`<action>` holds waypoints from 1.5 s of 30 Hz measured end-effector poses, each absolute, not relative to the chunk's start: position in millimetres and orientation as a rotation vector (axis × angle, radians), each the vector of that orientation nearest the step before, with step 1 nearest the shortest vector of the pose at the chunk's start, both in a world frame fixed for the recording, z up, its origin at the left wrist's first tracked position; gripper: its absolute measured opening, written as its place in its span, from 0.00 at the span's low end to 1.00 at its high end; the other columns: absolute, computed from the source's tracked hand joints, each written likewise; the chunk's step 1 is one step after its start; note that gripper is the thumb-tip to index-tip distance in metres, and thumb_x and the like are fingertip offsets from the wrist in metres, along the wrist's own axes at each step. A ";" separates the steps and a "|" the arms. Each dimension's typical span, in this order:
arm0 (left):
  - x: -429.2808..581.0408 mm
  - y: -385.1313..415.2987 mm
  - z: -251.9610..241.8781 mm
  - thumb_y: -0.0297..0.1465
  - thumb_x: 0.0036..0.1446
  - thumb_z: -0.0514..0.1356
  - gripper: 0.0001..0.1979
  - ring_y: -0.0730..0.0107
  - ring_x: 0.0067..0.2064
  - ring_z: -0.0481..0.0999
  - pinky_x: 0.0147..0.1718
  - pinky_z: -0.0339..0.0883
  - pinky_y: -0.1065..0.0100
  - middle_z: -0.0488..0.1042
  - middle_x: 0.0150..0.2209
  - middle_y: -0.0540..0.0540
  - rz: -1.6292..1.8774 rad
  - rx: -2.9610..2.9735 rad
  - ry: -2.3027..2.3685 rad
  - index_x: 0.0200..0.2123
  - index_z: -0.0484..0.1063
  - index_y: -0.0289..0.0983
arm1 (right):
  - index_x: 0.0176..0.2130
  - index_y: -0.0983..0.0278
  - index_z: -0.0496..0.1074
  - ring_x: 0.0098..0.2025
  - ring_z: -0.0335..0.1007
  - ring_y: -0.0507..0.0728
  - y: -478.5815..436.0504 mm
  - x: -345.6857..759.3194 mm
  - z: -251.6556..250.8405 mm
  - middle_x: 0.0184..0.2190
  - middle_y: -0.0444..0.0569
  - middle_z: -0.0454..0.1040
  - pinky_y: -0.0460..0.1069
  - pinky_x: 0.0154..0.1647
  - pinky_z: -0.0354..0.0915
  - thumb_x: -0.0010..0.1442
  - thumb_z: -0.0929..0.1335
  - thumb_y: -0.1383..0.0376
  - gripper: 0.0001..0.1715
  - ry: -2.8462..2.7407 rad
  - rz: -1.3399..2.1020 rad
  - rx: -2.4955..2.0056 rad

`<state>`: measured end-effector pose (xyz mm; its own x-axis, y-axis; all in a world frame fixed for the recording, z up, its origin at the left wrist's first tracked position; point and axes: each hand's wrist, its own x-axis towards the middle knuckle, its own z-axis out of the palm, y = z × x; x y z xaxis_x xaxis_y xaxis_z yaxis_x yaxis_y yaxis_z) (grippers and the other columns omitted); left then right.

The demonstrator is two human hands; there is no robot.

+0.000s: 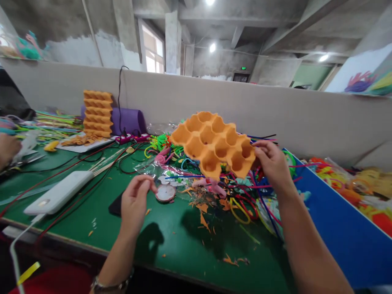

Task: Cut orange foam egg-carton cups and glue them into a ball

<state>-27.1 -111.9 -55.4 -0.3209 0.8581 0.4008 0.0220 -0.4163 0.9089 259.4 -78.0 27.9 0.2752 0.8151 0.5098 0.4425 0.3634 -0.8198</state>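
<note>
- The right hand (272, 163) pinches one edge of the orange honeycomb foam piece (214, 145), lifted tilted above the green surface (171, 241).
- The left hand (136, 200) hovers lower, fingertips drawn together, seemingly holding nothing.
- Orange scraps (203, 214) lie below, suggesting trimming is underway; a stack of finished-looking pieces (98, 113) stands well apart.

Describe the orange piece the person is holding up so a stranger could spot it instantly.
Over the green table, above the tangle of coloured cords, the right hand lifts an orange honeycomb sheet. Unlike the orange stack by the wall, it is single and held in the air.
</note>
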 end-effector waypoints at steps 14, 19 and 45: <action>-13.4 -131.2 -51.6 0.39 0.56 0.48 0.16 0.59 0.47 0.70 0.43 0.66 0.60 0.71 0.44 0.42 1.173 1.969 1.183 0.43 0.66 0.39 | 0.29 0.62 0.69 0.17 0.61 0.51 -177.8 249.6 -50.5 0.17 0.42 0.67 0.44 0.15 0.56 0.53 0.62 0.58 0.11 -1.576 0.352 -1.453; 12.5 -137.3 -48.2 0.36 0.54 0.54 0.18 0.53 0.57 0.58 0.53 0.55 0.51 0.66 0.52 0.41 0.901 2.653 1.284 0.48 0.65 0.38 | 0.31 0.62 0.69 0.20 0.63 0.51 -168.8 233.3 -58.1 0.22 0.43 0.70 0.44 0.19 0.58 0.57 0.60 0.61 0.10 -1.741 0.313 -1.368; -7.7 -126.4 -84.0 0.41 0.52 0.55 0.40 0.63 0.42 0.74 0.40 0.69 0.62 0.69 0.46 0.42 0.841 1.706 1.199 0.61 0.34 0.40 | 0.33 0.63 0.68 0.27 0.68 0.52 -142.6 248.8 -77.3 0.27 0.46 0.71 0.45 0.27 0.64 0.56 0.61 0.62 0.09 -1.550 0.377 -1.304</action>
